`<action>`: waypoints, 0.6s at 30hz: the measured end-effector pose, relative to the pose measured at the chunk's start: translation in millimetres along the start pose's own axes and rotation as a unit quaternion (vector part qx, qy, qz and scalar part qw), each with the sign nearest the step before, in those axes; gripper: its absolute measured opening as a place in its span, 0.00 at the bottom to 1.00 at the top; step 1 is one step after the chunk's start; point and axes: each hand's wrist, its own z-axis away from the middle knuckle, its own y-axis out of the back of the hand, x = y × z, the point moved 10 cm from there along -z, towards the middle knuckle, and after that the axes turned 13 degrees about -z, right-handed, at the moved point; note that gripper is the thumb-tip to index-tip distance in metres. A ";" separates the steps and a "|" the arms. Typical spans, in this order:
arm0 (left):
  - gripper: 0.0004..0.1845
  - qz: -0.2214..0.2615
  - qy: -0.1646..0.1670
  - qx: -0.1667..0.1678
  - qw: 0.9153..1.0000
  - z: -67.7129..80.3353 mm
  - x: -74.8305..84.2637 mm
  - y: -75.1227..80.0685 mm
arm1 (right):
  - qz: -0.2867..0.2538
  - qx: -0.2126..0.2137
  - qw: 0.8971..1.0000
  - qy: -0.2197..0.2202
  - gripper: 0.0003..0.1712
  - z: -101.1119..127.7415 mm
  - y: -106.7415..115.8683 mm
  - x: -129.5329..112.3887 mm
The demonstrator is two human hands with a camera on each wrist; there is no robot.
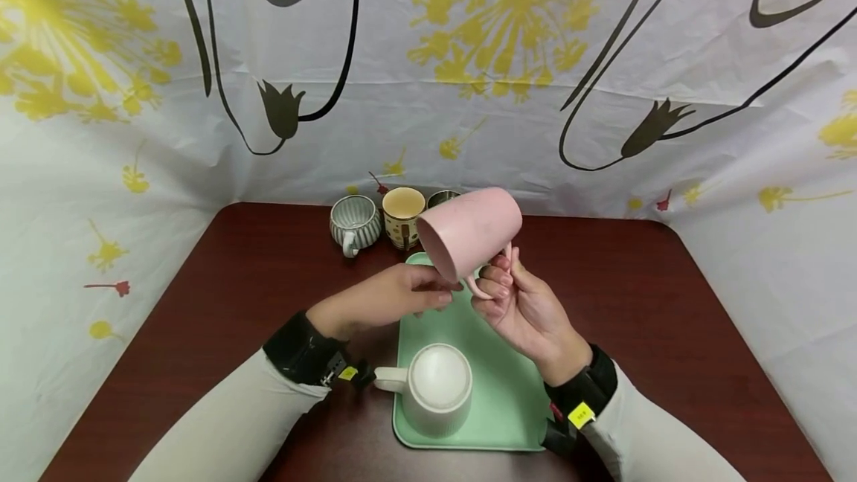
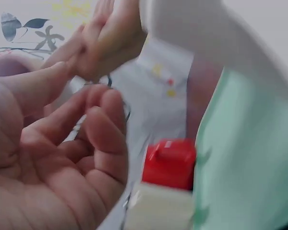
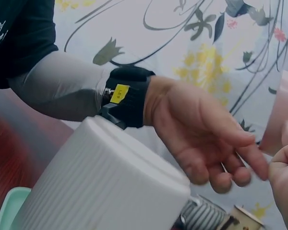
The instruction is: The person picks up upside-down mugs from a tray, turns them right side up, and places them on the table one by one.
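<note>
My right hand (image 1: 501, 287) grips the handle of a pink mug (image 1: 472, 229) and holds it tilted in the air, mouth turned down and to the left, above the far end of a mint green tray (image 1: 509, 393). My left hand (image 1: 428, 293) is open, its fingertips reaching to just under the pink mug's rim; whether they touch it is unclear. A white ribbed mug (image 1: 437, 387) stands upside down on the near part of the tray. The right wrist view shows the left hand (image 3: 206, 139) with relaxed fingers, the white mug (image 3: 101, 182) below it, and the pink mug (image 3: 284, 115) at the right edge.
Three cups stand at the back of the dark red table (image 1: 669, 303): a grey striped cup (image 1: 353, 223), a cream cup (image 1: 403, 216) and a metal cup (image 1: 442, 198). A flowered white cloth (image 1: 428, 58) walls in the back and both sides.
</note>
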 end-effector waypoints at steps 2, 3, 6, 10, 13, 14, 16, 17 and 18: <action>0.17 0.058 0.001 -0.004 0.998 -2.2 2.2 -2.7 | -0.002 -0.003 1.000 0.005 0.29 -4.6 -2.9 1.3; 0.17 0.083 0.002 0.001 0.997 -2.7 3.2 -2.8 | -0.003 -0.003 1.000 0.006 0.29 -6.5 -4.3 1.8; 0.17 0.160 0.006 0.028 0.987 -3.1 6.9 -1.6 | 0.000 -0.009 1.000 0.011 0.29 -11.3 -8.0 2.6; 0.18 0.257 0.010 0.062 0.964 -2.5 11.4 -1.4 | 0.009 -0.013 1.000 0.014 0.30 -14.6 -9.1 2.6; 0.14 0.304 0.002 0.079 0.949 -1.8 16.5 -1.1 | 0.028 -0.011 0.999 0.022 0.32 -15.0 -9.3 1.3; 0.13 0.312 -0.002 0.083 0.946 -1.7 18.7 -0.8 | 0.037 -0.009 0.999 0.027 0.32 -14.9 -9.6 0.4; 0.10 0.326 -0.005 0.092 0.941 -1.7 23.1 -0.9 | 0.059 0.000 0.997 0.040 0.32 -14.8 -10.0 -1.9; 0.09 0.330 -0.004 0.097 0.939 -1.9 24.9 -1.1 | 0.076 0.005 0.996 0.048 0.31 -14.6 -10.0 -3.3; 0.08 0.336 -0.002 0.102 0.936 -2.4 26.2 -1.3 | 0.090 0.010 0.994 0.057 0.30 -14.3 -9.9 -4.8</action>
